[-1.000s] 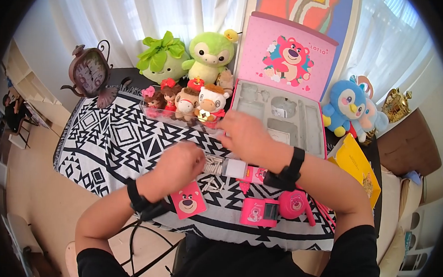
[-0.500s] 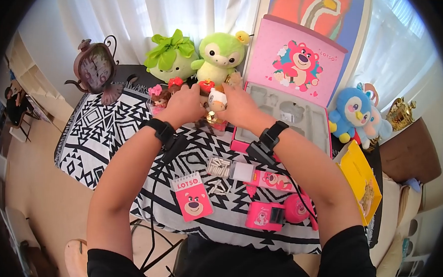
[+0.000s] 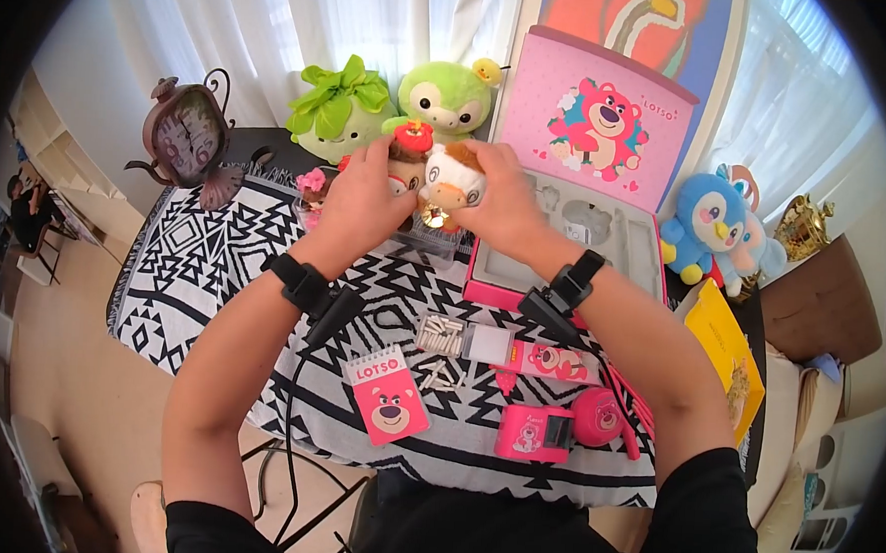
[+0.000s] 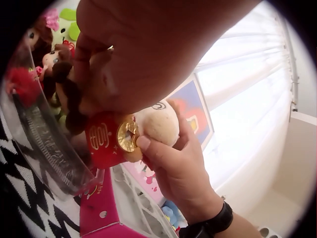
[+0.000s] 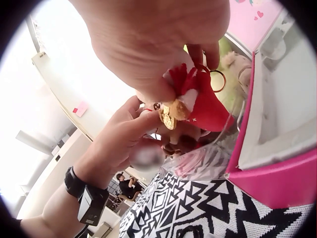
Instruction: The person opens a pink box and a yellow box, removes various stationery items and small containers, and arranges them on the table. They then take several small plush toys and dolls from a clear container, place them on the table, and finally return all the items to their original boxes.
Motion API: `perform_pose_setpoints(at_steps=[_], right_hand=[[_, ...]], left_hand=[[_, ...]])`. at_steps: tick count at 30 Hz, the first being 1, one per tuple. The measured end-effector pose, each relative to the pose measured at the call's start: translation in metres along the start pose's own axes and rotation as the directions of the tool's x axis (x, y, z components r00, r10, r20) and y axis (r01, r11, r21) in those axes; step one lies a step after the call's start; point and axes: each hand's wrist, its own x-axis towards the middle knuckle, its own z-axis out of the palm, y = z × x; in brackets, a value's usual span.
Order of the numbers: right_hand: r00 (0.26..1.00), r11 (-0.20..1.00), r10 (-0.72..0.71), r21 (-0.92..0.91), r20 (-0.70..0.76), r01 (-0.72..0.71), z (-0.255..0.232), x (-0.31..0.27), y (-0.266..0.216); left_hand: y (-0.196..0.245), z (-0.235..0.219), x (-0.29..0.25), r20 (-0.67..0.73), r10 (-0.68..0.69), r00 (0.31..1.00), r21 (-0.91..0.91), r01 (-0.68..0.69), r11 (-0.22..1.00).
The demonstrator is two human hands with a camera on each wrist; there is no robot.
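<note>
My right hand (image 3: 507, 205) grips a small white-and-brown cow plush (image 3: 455, 184) by its side. The cow's red body (image 4: 105, 139) has gold lettering, with a gold coin (image 4: 128, 136) at the front. Close beside it, my left hand (image 3: 361, 207) grips a brown horse plush (image 3: 405, 167) with a red top, largely hidden by the fingers. Both plushes are at the clear plastic tray (image 3: 419, 250), tilted and raised near its right end. At the tray's left end, a doll with a pink bow (image 3: 312, 183) sits partly behind my left hand.
An open pink gift box (image 3: 502, 295) stands right of the tray. Nearer me lie a notepad (image 3: 388, 404), white sticks (image 3: 442, 334), a pink sharpener-like box (image 3: 533, 433) and a round pink case (image 3: 598, 417). Green plushes (image 3: 442, 101) and a clock (image 3: 184, 143) stand behind; a blue plush (image 3: 711, 225) sits right.
Both hands have moved from over the near table to the plush row, taken hold of the horse and cow plushes, and raised them slightly. The notepad is uncovered.
</note>
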Motion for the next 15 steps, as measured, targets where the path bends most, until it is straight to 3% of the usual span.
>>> perform_pose_setpoints(at_steps=[4, 6, 10, 12, 15], right_hand=[[0.995, 0.994, -0.092, 0.052, -0.049, 0.094, -0.017, -0.002, -0.015], [0.994, 0.994, -0.103, 0.035, -0.042, 0.105, -0.019, -0.005, -0.018], [0.990, 0.991, -0.134, 0.007, -0.039, 0.134, -0.021, -0.004, -0.020], [0.985, 0.987, -0.159, -0.014, -0.061, 0.159, -0.025, -0.002, -0.029], [0.991, 0.951, -0.093, 0.288, -0.091, 0.116, -0.034, 0.003, -0.052]], left_hand=[[0.014, -0.017, 0.003, -0.006, -0.007, 1.000, -0.075, 0.007, 0.997], [0.020, -0.023, 0.002, 0.099, -0.080, 0.992, -0.107, 0.090, 0.990], [0.013, -0.027, 0.000, 0.049, -0.029, 0.998, -0.120, 0.035, 0.992], [0.018, -0.044, 0.000, -0.014, -0.016, 1.000, -0.219, 0.013, 0.976], [0.021, -0.084, -0.007, 0.037, -0.031, 0.999, -0.238, 0.039, 0.970]])
